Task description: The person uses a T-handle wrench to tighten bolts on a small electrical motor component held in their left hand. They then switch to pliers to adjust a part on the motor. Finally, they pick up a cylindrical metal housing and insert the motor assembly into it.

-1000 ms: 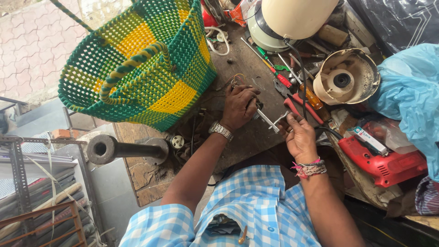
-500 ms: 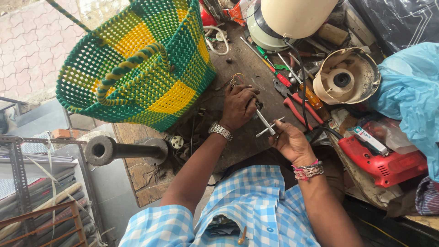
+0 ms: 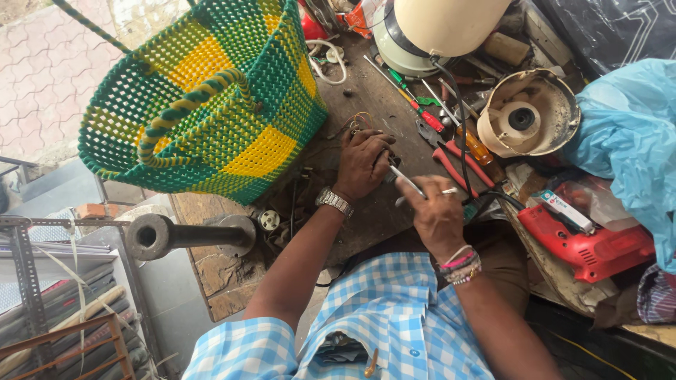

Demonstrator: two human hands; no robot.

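Note:
My left hand [image 3: 362, 164], a metal watch on its wrist, grips a small dark part with thin wires [image 3: 360, 122] on the worn wooden workbench [image 3: 373, 218]. My right hand [image 3: 435, 214], with bead bracelets on the wrist, pinches a thin silver tool [image 3: 407, 180] whose tip points at that part. The two hands almost touch. The part itself is mostly hidden under my left fingers.
A green and yellow woven basket [image 3: 204, 105] stands at the bench's left. Screwdrivers and red-handled pliers [image 3: 451, 151] lie behind the hands, with a cream appliance body [image 3: 436, 32] and its round base [image 3: 524, 116]. A red power drill [image 3: 588, 243] and blue plastic bag [image 3: 630, 141] sit right. A metal pipe [image 3: 186, 236] juts out left.
My right hand has moved left toward my left hand, bringing the thin silver tool up to the small part. The left hand has stayed in place.

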